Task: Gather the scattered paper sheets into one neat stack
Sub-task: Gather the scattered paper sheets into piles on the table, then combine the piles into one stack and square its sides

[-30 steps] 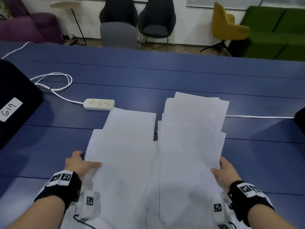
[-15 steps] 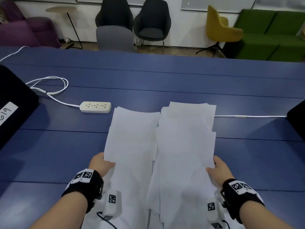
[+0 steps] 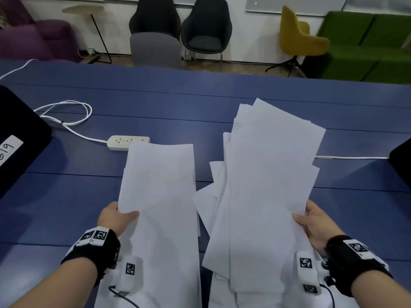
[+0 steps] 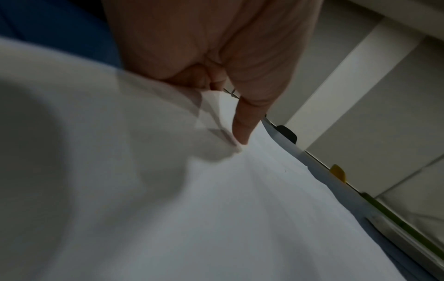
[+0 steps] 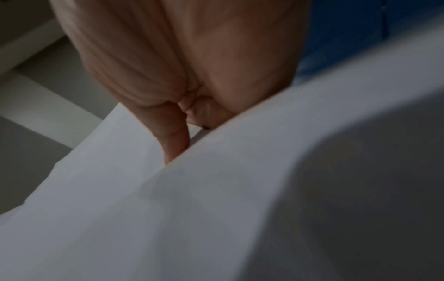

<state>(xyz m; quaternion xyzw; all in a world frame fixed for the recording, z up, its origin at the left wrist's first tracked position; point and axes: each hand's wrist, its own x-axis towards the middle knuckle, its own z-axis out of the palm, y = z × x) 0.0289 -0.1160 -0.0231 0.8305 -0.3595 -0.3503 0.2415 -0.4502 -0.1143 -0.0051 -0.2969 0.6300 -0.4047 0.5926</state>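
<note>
Two bundles of white paper sheets are held up over the blue table (image 3: 66, 207). My left hand (image 3: 116, 216) grips the left bundle (image 3: 160, 196) at its left edge, thumb on top, fingers hidden underneath. My right hand (image 3: 311, 221) grips the larger, fanned right bundle (image 3: 271, 174) at its right edge, with several sheets poking out unevenly at its left and top. In the left wrist view a thumb (image 4: 245, 125) presses on the paper (image 4: 216, 209). The right wrist view shows a thumb (image 5: 175, 140) pinching the sheets (image 5: 192, 209).
A white power strip (image 3: 124, 142) with a looped cable (image 3: 66, 114) lies behind the left bundle. Dark cases sit at the table's left (image 3: 20, 134) and right (image 3: 402, 161) edges. A white cable (image 3: 351, 157) runs at the right. Chairs stand beyond the table.
Both hands have lifted their bundles off the table and pulled them apart; a gap of table shows between them. The right bundle has tilted and fanned out toward the right.
</note>
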